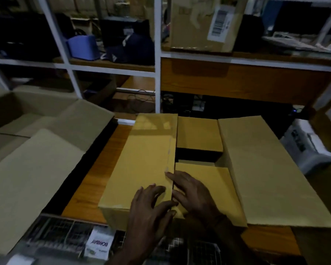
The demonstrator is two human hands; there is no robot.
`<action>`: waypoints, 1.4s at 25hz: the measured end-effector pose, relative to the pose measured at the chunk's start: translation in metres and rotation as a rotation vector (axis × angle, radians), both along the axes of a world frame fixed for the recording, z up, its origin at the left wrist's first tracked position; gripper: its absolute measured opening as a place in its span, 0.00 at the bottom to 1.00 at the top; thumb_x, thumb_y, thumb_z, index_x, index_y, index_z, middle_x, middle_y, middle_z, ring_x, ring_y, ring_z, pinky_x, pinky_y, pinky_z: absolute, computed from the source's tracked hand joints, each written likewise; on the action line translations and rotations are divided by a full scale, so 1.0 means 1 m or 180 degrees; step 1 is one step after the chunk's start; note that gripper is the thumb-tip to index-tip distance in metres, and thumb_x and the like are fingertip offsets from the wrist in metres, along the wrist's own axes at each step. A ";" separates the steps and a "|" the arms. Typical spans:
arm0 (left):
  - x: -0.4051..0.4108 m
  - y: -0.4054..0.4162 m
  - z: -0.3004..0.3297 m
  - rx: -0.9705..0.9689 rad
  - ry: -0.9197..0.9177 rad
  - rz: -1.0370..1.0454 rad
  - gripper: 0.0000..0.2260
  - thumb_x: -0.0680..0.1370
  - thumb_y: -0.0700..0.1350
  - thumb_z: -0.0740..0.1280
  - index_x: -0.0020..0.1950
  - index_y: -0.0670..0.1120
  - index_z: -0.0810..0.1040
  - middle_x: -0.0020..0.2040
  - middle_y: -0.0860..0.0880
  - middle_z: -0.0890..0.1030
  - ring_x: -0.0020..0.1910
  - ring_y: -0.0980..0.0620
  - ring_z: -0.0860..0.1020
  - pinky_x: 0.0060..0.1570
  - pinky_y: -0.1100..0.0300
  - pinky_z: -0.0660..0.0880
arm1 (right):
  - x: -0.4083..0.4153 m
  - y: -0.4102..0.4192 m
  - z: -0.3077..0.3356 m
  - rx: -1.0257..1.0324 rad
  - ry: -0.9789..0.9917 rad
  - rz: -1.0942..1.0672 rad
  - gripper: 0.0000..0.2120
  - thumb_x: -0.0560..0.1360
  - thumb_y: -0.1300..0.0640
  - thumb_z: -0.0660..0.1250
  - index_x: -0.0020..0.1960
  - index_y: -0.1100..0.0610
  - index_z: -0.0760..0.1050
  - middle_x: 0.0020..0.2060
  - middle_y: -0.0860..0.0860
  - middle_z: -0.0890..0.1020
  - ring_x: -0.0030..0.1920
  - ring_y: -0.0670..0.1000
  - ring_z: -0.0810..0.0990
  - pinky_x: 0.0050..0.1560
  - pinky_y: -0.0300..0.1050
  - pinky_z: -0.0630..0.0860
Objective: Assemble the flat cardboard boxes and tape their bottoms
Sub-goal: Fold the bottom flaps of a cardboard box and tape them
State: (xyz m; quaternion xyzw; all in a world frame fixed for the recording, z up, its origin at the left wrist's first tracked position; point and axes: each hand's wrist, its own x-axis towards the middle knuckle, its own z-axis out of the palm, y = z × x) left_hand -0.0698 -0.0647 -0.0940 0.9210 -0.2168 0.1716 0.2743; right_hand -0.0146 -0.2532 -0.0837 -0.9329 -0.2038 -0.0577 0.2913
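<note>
A yellow-brown cardboard box (145,161) stands on the wooden table (88,190) with its flaps facing up. Its long left flap lies folded flat over the box. The far short flap (199,132) and the near short flap (216,180) are folded in, with a dark gap between them. The long right flap (266,173) sticks out to the right, unfolded. My left hand (151,205) presses flat on the near end of the left flap. My right hand (193,192) rests flat on the near short flap, fingers spread along the left flap's edge. No tape is visible.
A larger open cardboard box (34,150) with raised flaps fills the left side. White-framed shelves (158,54) with boxes and dark items stand behind the table. A wire basket (65,236) with a white packet (99,245) sits at the near edge. A white container (306,144) is at the right.
</note>
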 end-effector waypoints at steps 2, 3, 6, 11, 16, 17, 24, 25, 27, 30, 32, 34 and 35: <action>-0.003 0.004 0.006 -0.0324 -0.0370 0.0072 0.11 0.80 0.55 0.64 0.62 0.60 0.77 0.67 0.48 0.74 0.69 0.43 0.70 0.61 0.36 0.71 | 0.003 0.007 0.008 0.0396 -0.0234 -0.0018 0.25 0.80 0.46 0.58 0.76 0.38 0.61 0.73 0.42 0.69 0.70 0.45 0.70 0.63 0.49 0.75; -0.004 0.006 0.012 -0.0531 -0.0555 0.0115 0.12 0.82 0.55 0.61 0.65 0.60 0.75 0.69 0.47 0.71 0.71 0.42 0.69 0.61 0.36 0.72 | 0.003 0.012 0.012 0.0581 -0.0339 0.0022 0.26 0.81 0.49 0.60 0.77 0.39 0.59 0.74 0.40 0.66 0.73 0.43 0.67 0.66 0.48 0.74; -0.010 0.012 0.028 -0.0862 -0.1100 0.0258 0.14 0.84 0.51 0.59 0.70 0.56 0.72 0.77 0.49 0.62 0.76 0.41 0.62 0.70 0.41 0.67 | 0.009 0.038 0.027 0.0855 -0.0416 0.0319 0.39 0.79 0.54 0.66 0.80 0.43 0.45 0.79 0.41 0.56 0.76 0.48 0.63 0.67 0.49 0.73; -0.011 0.039 0.014 -0.0167 -0.1367 0.0707 0.24 0.83 0.47 0.58 0.79 0.53 0.58 0.81 0.50 0.53 0.79 0.41 0.54 0.76 0.43 0.55 | 0.041 0.087 0.037 0.0642 -0.0718 0.0625 0.53 0.74 0.61 0.73 0.79 0.44 0.35 0.80 0.47 0.47 0.77 0.54 0.60 0.63 0.54 0.75; -0.001 0.076 0.018 0.0107 -0.1039 0.1547 0.26 0.79 0.51 0.61 0.77 0.47 0.63 0.80 0.43 0.53 0.79 0.41 0.53 0.76 0.44 0.52 | 0.068 0.124 0.037 -0.0213 -0.0553 0.1173 0.48 0.77 0.49 0.70 0.77 0.36 0.34 0.78 0.40 0.38 0.79 0.47 0.41 0.75 0.59 0.61; 0.001 0.082 0.020 0.0161 -0.0940 0.1712 0.26 0.79 0.52 0.61 0.77 0.48 0.65 0.80 0.42 0.52 0.79 0.40 0.52 0.76 0.44 0.52 | 0.070 0.130 0.035 -0.0401 -0.0449 0.1321 0.47 0.77 0.47 0.69 0.77 0.37 0.34 0.78 0.39 0.37 0.79 0.48 0.39 0.75 0.58 0.58; 0.007 0.122 0.002 0.0906 0.0300 0.2267 0.23 0.79 0.60 0.52 0.68 0.56 0.76 0.78 0.38 0.59 0.78 0.34 0.49 0.75 0.43 0.41 | 0.073 0.154 0.006 -0.0907 0.0159 0.1458 0.32 0.79 0.35 0.56 0.77 0.33 0.43 0.78 0.38 0.40 0.79 0.49 0.37 0.76 0.60 0.51; 0.007 0.123 -0.002 0.0881 0.0479 0.2200 0.24 0.80 0.61 0.50 0.68 0.57 0.76 0.77 0.39 0.62 0.77 0.34 0.53 0.75 0.41 0.43 | 0.074 0.155 0.004 -0.0914 0.0164 0.1437 0.31 0.79 0.35 0.55 0.78 0.34 0.45 0.79 0.38 0.41 0.78 0.48 0.36 0.76 0.60 0.51; 0.008 0.120 -0.010 0.0537 0.0804 0.1992 0.28 0.79 0.66 0.43 0.72 0.59 0.70 0.76 0.43 0.65 0.76 0.37 0.59 0.74 0.42 0.52 | 0.073 0.156 0.001 -0.0877 0.0143 0.1401 0.27 0.79 0.35 0.54 0.77 0.34 0.52 0.79 0.38 0.46 0.78 0.47 0.36 0.76 0.60 0.51; 0.009 0.120 -0.020 -0.0146 0.1177 0.1657 0.34 0.74 0.74 0.36 0.76 0.65 0.58 0.77 0.52 0.63 0.73 0.48 0.66 0.68 0.50 0.69 | 0.072 0.155 -0.001 -0.0751 0.0161 0.1348 0.20 0.79 0.36 0.56 0.70 0.37 0.61 0.77 0.39 0.55 0.78 0.45 0.37 0.75 0.61 0.54; 0.013 0.124 -0.019 -0.0341 0.1226 0.1470 0.32 0.74 0.74 0.40 0.75 0.66 0.58 0.72 0.56 0.68 0.61 0.56 0.76 0.50 0.54 0.79 | 0.072 0.157 -0.001 -0.0689 0.0197 0.1286 0.17 0.79 0.37 0.57 0.66 0.39 0.64 0.75 0.39 0.59 0.78 0.44 0.38 0.75 0.61 0.56; 0.018 0.128 -0.013 -0.0395 0.1183 0.1349 0.30 0.74 0.72 0.44 0.73 0.66 0.60 0.68 0.59 0.71 0.50 0.59 0.79 0.40 0.57 0.79 | 0.072 0.159 0.000 -0.0637 0.0242 0.1249 0.17 0.79 0.38 0.59 0.65 0.41 0.66 0.74 0.40 0.61 0.78 0.44 0.39 0.75 0.60 0.58; 0.021 0.129 -0.009 -0.0366 0.1204 0.1312 0.29 0.73 0.72 0.45 0.73 0.66 0.60 0.67 0.60 0.71 0.48 0.60 0.79 0.39 0.58 0.78 | 0.072 0.159 0.001 -0.0600 0.0263 0.1233 0.17 0.78 0.38 0.60 0.65 0.41 0.66 0.74 0.41 0.61 0.79 0.44 0.40 0.74 0.60 0.59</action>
